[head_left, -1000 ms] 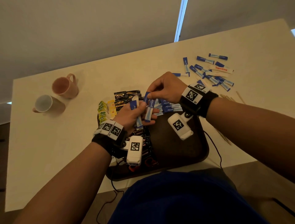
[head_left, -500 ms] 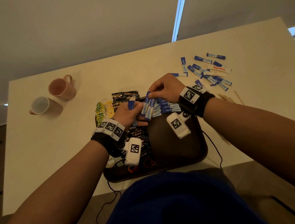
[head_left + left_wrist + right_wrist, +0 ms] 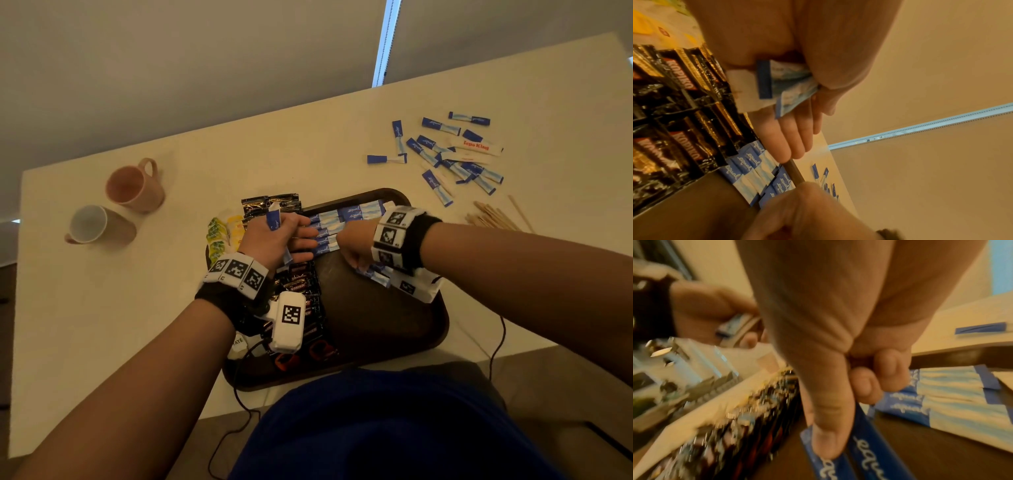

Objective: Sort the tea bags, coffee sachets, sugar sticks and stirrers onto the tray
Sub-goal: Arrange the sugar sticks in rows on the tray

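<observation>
A dark brown tray (image 3: 394, 329) holds black coffee sachets (image 3: 301, 284) at its left and a row of blue sugar sticks (image 3: 349, 214) along its far edge. My left hand (image 3: 274, 236) grips a small bundle of sugar sticks (image 3: 781, 81) under the thumb, while its straight fingers (image 3: 789, 133) rest on the row. My right hand (image 3: 352, 250) is curled low over the tray's middle, pinching two blue sugar sticks (image 3: 865, 447) between thumb and fingers. Yellow and green tea bags (image 3: 219, 233) lie at the tray's far left corner.
Several loose sugar sticks (image 3: 445, 150) lie scattered on the table to the far right, with wooden stirrers (image 3: 493, 217) just beyond the tray's right edge. A pink mug (image 3: 133, 186) and a white-lined mug (image 3: 92, 224) stand at the left. A cable (image 3: 496, 346) hangs off the table's near edge.
My right hand has drawn sticks out of the left hand's bundle and dropped down and towards me onto the tray. The left fingers have stretched out onto the row.
</observation>
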